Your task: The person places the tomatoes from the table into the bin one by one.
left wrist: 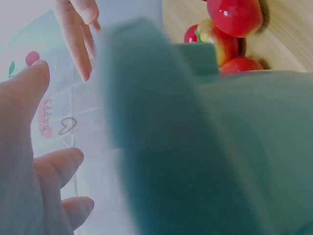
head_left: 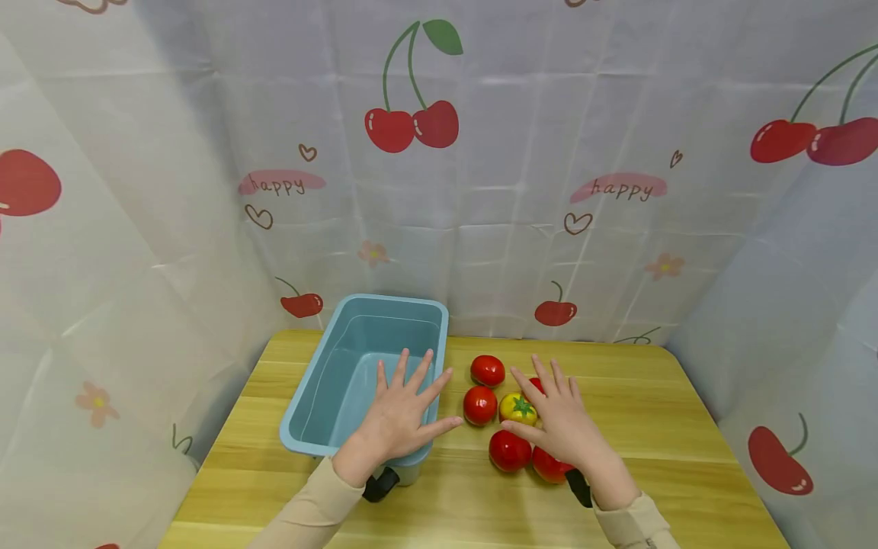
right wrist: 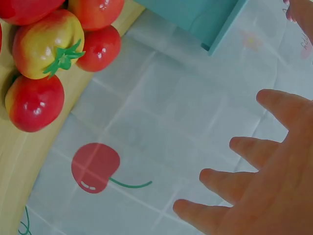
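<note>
My left hand (head_left: 398, 415), fingers spread wide, hovers over the right side of a blue plastic bin (head_left: 322, 381). It holds nothing. My right hand (head_left: 565, 419) is also spread, above the right part of a group of tomatoes, and its palm hides some of them. A yellow tomato with a green star-shaped top (head_left: 517, 409) sits amid the group. Around it are several red tomatoes, among them one at the back (head_left: 488, 370), one at the left (head_left: 479, 405) and one at the front (head_left: 510, 451). In the right wrist view the straight fingers (right wrist: 254, 152) are apart from the tomatoes.
The bin stands at the left of a wooden table (head_left: 658, 427), its inside showing no contents. A white curtain (head_left: 480, 213) printed with cherries and hearts hangs behind the table and along both sides. Black wrist straps (head_left: 379, 485) show beneath the hands.
</note>
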{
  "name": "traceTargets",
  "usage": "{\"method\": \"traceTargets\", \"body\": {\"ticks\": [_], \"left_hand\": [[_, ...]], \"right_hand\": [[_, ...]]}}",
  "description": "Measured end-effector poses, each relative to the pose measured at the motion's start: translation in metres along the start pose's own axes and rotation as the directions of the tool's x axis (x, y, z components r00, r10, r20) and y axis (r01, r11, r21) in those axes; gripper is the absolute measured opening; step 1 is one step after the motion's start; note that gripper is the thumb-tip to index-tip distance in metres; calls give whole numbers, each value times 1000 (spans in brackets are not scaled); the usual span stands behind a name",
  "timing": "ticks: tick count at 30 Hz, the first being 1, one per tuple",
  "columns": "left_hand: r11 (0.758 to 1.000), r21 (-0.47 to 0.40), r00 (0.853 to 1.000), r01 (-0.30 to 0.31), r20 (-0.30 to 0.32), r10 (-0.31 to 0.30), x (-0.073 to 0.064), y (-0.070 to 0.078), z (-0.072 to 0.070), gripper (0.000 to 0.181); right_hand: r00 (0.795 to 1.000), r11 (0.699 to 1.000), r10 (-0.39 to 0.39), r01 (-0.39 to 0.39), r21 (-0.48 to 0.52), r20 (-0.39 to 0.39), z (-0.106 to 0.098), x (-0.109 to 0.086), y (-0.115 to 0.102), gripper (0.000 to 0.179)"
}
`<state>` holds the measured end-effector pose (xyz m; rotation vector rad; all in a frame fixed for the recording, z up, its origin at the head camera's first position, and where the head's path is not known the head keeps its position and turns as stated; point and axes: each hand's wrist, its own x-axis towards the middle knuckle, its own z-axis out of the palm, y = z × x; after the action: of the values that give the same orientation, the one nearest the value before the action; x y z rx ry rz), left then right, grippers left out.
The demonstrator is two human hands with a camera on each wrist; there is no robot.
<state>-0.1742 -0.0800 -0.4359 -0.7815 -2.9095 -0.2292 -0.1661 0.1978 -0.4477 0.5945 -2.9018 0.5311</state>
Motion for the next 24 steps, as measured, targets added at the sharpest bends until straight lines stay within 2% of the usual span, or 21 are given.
{"method": "traceTargets", "body": {"ticks": [11, 16, 24], "left_hand": [[997, -79, 999, 23, -20, -25, -10, -3, -17, 77], [989, -144, 994, 19, -104, -34, -17, -10, -21, 77], [979, -204, 966, 23, -248, -74, -28, -28, -23, 75]], "right_hand": [[998, 1000, -5, 7, 25, -57, -11, -1, 4, 82], [992, 999, -17, 23, 43, -121, -14, -5, 9, 79], [976, 993, 20, 6, 119, -216, -13, -11, 22, 76]]}}
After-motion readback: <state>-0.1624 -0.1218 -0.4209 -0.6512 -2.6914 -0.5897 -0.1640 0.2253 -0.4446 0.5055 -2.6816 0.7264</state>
